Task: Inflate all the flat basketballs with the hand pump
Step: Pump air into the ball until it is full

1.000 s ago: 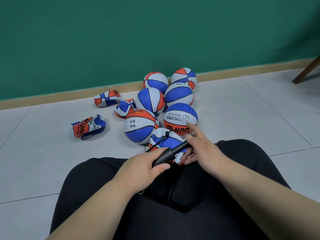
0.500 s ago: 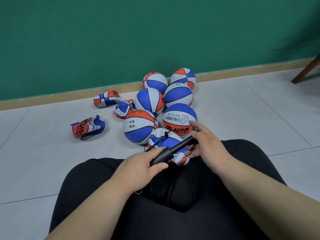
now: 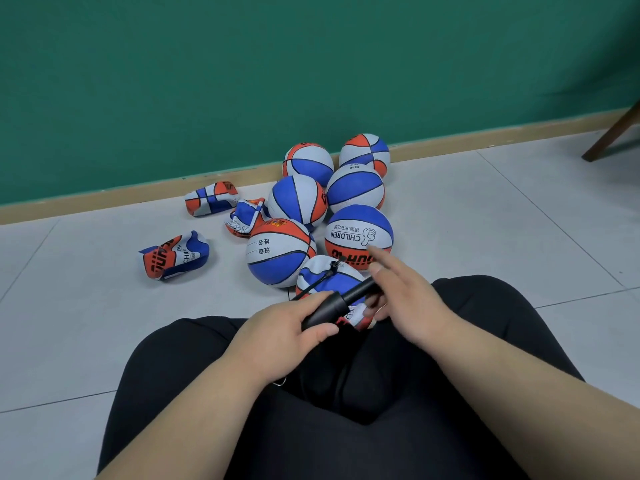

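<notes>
— So where is the hand pump (image 3: 341, 301)?

— Clamped in the left hand (image 3: 277, 332); the right hand (image 3: 403, 299) is spread loose over its far end, holding nothing, above the half-filled ball (image 3: 329, 282) between the knees.

— Advice?

— Grip the handle firmly, I'd say, and stroke straight so the hose (image 3: 317, 280) stays seated.

— Anything in the way?

— Round balls (image 3: 358, 233) crowd just beyond the fingers; three flat ones (image 3: 175, 254) lie farther off, left of the left hand.

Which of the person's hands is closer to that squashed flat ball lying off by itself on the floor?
Left. The left hand, gripping the pump, sits on the same side as the flat ball; the right hand lies beyond the pump, farther away.
</notes>
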